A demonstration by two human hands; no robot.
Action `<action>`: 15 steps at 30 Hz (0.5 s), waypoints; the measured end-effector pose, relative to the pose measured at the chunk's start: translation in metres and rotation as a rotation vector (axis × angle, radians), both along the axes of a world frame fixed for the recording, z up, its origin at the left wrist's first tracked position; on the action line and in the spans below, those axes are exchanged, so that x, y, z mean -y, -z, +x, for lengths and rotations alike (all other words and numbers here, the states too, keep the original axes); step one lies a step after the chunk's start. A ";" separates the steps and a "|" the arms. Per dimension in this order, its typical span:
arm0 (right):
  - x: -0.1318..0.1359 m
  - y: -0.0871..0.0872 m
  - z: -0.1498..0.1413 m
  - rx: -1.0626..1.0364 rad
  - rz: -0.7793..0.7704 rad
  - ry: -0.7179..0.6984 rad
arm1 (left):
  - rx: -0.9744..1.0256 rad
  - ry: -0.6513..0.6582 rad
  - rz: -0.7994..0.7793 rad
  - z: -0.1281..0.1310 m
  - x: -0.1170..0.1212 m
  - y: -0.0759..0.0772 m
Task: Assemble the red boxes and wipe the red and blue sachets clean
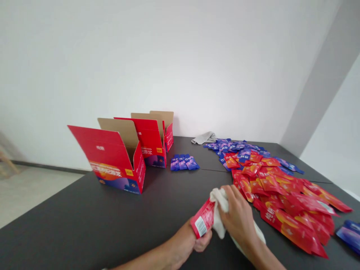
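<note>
Dark table (70, 225) fills the lower view, pale wall (180, 67) behind. Heap of red pouches (284, 187) on its right side, overlapping, lying at mixed angles. Three open printed cartons on the left: near (140, 168), middle (161, 152), far (169, 137), in a row running back toward the wall, flaps up. Insides mostly hidden by flaps and walls, so can't tell if anything's in them. Pile of blue pouches (223, 144) behind the red heap, partly mixed in at the boundary. Grey cloth (204, 137) crumpled by the wall, just left of that pile. Three blue packets (184, 162) side by side and close together, right of the middle carton. Both hands at front centre, over the table. Left hand (201, 242): grip closed round the lower end of a barcoded red pouch (203, 219). Right hand (234, 210): grip closed on a bunched white cloth (218, 215), which covers the pouch's upper end. Pouch sits up and slightly right from the left grip, long axis slanting from lower left to upper right, top end pointing at the right hand. Left hand is nearer, in contact; cloth lies between right hand and pouch.
</note>
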State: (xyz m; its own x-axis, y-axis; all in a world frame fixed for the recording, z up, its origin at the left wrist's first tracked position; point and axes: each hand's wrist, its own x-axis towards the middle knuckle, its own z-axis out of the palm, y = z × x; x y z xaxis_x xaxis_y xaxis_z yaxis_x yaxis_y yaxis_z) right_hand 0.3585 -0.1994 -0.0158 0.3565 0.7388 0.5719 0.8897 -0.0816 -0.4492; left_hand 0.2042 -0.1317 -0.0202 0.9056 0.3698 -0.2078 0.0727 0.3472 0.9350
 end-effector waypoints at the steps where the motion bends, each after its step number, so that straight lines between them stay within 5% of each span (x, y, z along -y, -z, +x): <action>1: 0.000 0.001 0.013 -0.038 0.005 0.049 | 0.028 0.007 0.015 -0.002 -0.004 -0.004; 6: 0.009 0.003 0.059 -0.250 0.058 0.102 | 0.119 -0.238 0.129 0.001 -0.050 -0.038; 9: 0.011 0.008 0.060 -0.257 0.029 0.077 | 0.018 -0.444 0.353 0.023 -0.095 -0.053; 11: 0.010 0.014 0.057 -0.237 -0.005 0.065 | -0.129 -0.554 0.532 0.044 -0.127 -0.056; 15: 0.004 0.025 0.051 -0.168 -0.068 0.056 | -0.308 -0.656 0.629 0.085 -0.176 -0.044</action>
